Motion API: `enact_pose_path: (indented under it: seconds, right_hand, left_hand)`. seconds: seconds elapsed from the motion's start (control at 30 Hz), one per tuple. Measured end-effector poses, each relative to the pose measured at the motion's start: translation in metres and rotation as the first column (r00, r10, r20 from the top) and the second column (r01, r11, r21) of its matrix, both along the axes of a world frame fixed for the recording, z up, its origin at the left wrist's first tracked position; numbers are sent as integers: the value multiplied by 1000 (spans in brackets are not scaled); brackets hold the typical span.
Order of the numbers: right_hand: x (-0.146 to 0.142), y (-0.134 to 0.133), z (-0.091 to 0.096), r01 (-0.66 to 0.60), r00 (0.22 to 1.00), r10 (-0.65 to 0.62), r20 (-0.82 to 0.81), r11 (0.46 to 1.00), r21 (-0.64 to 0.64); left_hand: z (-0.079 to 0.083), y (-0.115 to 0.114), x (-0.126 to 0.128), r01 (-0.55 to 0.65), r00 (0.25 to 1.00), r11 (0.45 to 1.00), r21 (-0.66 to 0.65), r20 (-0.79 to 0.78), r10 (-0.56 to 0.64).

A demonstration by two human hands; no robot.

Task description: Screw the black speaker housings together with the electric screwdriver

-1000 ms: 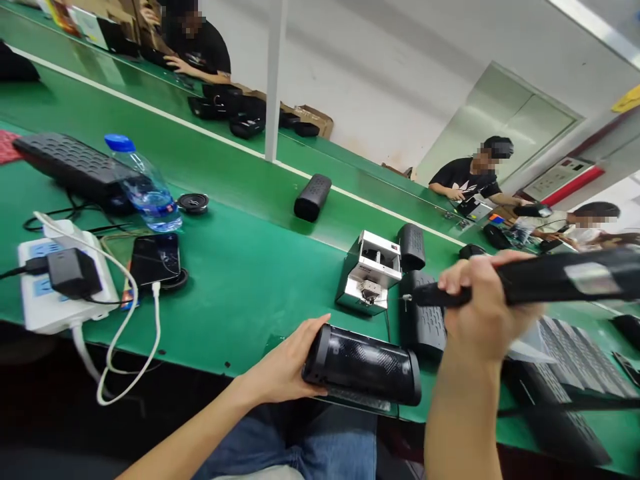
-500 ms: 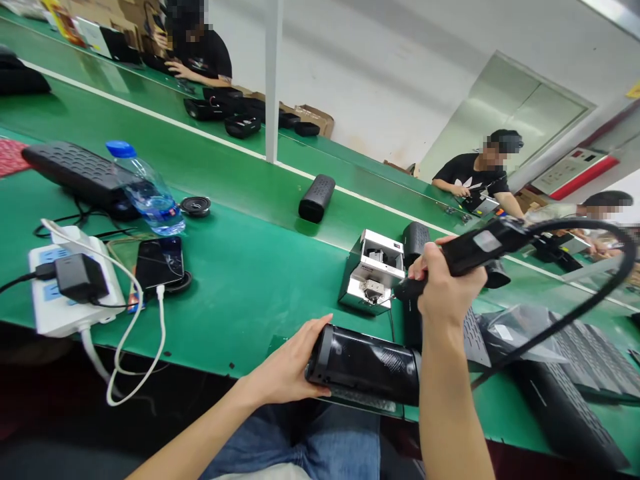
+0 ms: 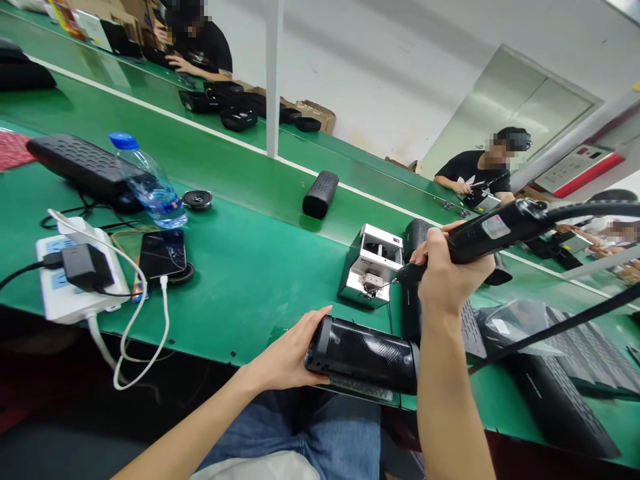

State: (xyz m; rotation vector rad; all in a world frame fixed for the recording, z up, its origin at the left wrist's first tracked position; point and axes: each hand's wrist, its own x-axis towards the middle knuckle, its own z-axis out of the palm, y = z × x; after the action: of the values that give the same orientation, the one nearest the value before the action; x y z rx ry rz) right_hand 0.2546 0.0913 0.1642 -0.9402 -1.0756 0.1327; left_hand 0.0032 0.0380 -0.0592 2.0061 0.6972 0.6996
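Black oblong speaker is gripped by the left hand, black corded screwdriver by the right hand, apparent screw pickup at the boxy silver-metal feeder demanding steady alignment.

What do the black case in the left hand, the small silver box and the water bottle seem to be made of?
Black case: probably hard plastic, glossy, as sharp highlights lie on its shell; its dotted patch could be plastic or metal.
Silver box: likely metal, judging by its bright, reflective front.
Water bottle: clear plastic, apparently, with see-through walls.
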Motion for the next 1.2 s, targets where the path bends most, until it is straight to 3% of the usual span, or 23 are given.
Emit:
enact_pose_path:
  seconds: [0.2, 0.47, 0.73, 0.97, 1.2]
  right_hand:
    - [-1, -1, 9, -6, 999, 7, -32, 999, 37]
    - [-5, 13, -6, -15, 999, 13, -36, 998, -60]
    - [-9, 3, 14, 26, 999, -26, -20, 1000, 7]
    - [-6, 12, 4, 61, 998, -61, 1, 997, -53]
    - [-4, 8, 6, 45, 998, -47, -31, 997, -65]
  left_hand:
    - [0, 0, 1, -2, 1000, 1000, 4, -1, 2]
    - [2, 0, 0, -7, 1000, 1000, -7, 0, 7]
    - [1, 0, 2, 6, 1000, 1000, -4, -4, -6]
    - [1, 0, 2, 9, 1000, 1000, -9, -8, -9]
    - [1, 1, 2, 3, 1000, 1000, 9, -2, -3]
